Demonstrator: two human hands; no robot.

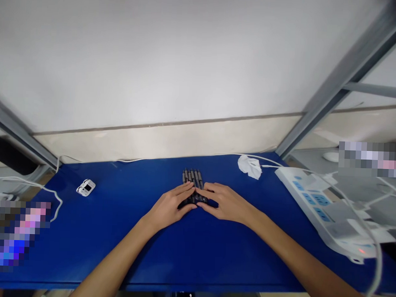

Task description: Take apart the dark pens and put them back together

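1. The left hand point(170, 204) and right hand point(227, 203) are close together, both gripping dark sticks point(193, 176), perhaps pens.
2. The sticks lie toward the blue surface point(187, 256)'s far edge, between its corners.

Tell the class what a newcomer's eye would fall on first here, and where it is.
Probably the left hand and right hand, close together at a shiny black item mid-table, with dark, pen-like rods just beyond. Next, the big white power strip at the right of the blue tabletop, and the crumpled white tissue near its far end.
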